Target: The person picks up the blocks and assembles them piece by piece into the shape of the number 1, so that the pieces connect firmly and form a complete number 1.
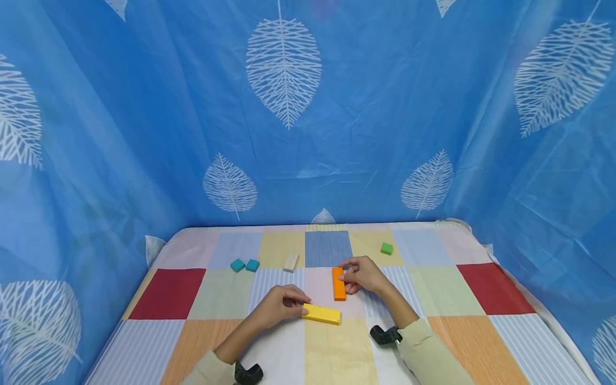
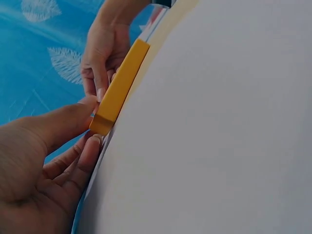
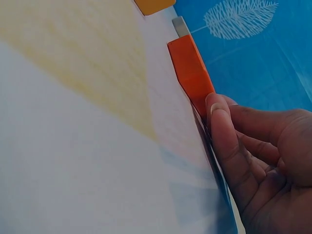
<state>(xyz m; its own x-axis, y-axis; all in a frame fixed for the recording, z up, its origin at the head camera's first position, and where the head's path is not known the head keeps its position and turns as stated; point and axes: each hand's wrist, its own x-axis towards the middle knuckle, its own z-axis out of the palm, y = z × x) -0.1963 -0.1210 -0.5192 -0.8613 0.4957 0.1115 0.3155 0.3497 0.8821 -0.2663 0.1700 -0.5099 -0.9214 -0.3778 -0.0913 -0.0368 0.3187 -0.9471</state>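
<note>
In the head view my left hand (image 1: 280,307) pinches a yellow rectangular block (image 1: 321,314) at its left end, thumb on the near side. The left wrist view shows the same yellow block (image 2: 122,85) between thumb and fingers, its long body pointing away. My right hand (image 1: 364,275) holds an orange rectangular block (image 1: 339,285), thumb and fingertips at its right side. This block stands lengthwise away from me, just beyond the yellow one. In the right wrist view thumb and fingertips meet the near end of the orange block (image 3: 187,68).
Farther back lie a pale wooden block (image 1: 291,262), two teal blocks (image 1: 244,266) to the left and a green block (image 1: 386,248) to the right. A patchwork cloth (image 1: 216,294) covers the surface. Blue leaf-print curtains (image 1: 327,133) enclose the back and sides.
</note>
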